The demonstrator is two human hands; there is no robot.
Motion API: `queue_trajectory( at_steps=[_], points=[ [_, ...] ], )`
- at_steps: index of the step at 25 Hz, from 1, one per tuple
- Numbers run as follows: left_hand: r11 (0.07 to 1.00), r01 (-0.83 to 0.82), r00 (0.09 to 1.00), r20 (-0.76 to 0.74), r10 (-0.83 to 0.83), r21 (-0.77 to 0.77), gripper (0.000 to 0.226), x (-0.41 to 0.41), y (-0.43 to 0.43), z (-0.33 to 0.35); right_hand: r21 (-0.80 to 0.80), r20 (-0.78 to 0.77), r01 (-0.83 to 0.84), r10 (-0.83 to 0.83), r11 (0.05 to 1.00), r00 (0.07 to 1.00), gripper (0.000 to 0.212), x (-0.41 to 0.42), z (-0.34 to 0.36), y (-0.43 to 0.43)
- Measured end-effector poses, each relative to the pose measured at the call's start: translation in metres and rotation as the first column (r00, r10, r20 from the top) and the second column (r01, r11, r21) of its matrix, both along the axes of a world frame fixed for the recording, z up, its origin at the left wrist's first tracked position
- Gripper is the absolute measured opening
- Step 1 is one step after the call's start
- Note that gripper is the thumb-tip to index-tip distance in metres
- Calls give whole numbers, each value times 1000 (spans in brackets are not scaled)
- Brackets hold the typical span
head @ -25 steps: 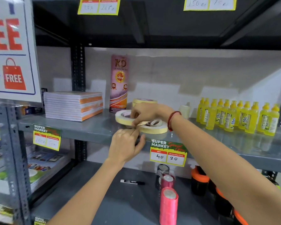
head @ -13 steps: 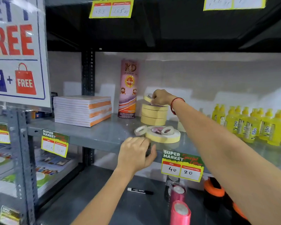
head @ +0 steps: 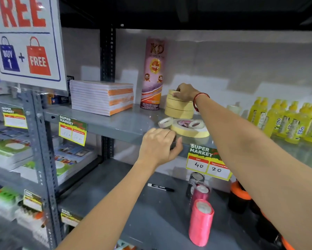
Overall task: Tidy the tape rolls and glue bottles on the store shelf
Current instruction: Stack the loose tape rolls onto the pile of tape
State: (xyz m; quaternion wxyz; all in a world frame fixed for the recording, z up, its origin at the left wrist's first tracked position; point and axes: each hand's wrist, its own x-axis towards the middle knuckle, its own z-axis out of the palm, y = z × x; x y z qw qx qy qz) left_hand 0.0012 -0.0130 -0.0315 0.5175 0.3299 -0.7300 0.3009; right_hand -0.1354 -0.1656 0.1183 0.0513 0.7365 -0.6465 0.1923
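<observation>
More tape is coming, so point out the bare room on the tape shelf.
Free: the grey shelf between the notebook stack and the tape stack under the right hand. Crowded: the front edge by the wide tape roll and left hand, and the yellow glue bottles.

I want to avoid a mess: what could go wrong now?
1. The right hand rests on the tape stack; a sideways push might topple it.
2. The wide tape roll lies near the shelf edge, beside the left hand; a bump might knock it off.
</observation>
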Motion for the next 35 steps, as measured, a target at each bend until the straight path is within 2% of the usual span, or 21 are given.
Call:
queue_trajectory(
  at_steps=[8,11,13,14,15,16,17,18,19,21,23,26,29,33,35],
  points=[
    [1000,6,1000,-14,-6,-1,41,0,-2,-1,11,16,-4,4,1000,1000,50,-4,-1,-5],
    [1000,11,1000,-19,-11,17,40,-1,-2,-1,-156,-74,16,-28,988,997,50,-2,-1,7],
    [1000,12,1000,-21,-12,29,41,-1,-1,0,-223,-34,-5,-2,975,999,37,1,4,28],
    [999,11,1000,-19,-11,38,41,0,0,0,-136,26,-37,41,990,999,27,0,8,40],
    [999,10,1000,-18,-9,44,41,-1,1,0,41,71,-77,74,996,995,22,-1,11,55],
    [999,8,1000,-19,-7,43,41,-1,2,1,261,74,-112,95,959,993,23,-1,11,72],
    [999,8,1000,-20,-8,40,40,-1,3,1,449,40,-117,111,886,993,25,-2,7,88],
    [999,7,1000,-17,-6,39,40,-1,4,1,558,-23,-96,131,824,991,27,-2,1,102],
    [999,0,1000,-11,0,39,40,-1,4,1,590,-97,-67,153,804,983,28,-2,-7,112],
    [999,-11,1000,-2,11,38,41,-2,4,2,519,-172,-61,174,852,969,29,-3,-21,123],
    [999,-21,1000,4,21,45,41,-1,3,1,433,-157,-90,173,897,972,32,-2,-22,130],
    [998,-32,999,10,31,56,42,-1,3,0,298,-166,-98,153,950,974,45,-7,-6,143],
    [997,-23,1000,13,22,71,42,-1,4,1,157,-183,-93,121,983,976,42,-10,21,155],
    [997,-18,1000,20,17,77,44,0,5,3,-81,-71,-72,66,994,995,42,-14,56,143],
    [998,-12,1000,17,11,60,43,0,4,1,-145,-57,-63,55,987,997,40,-10,61,123]
  ],
)
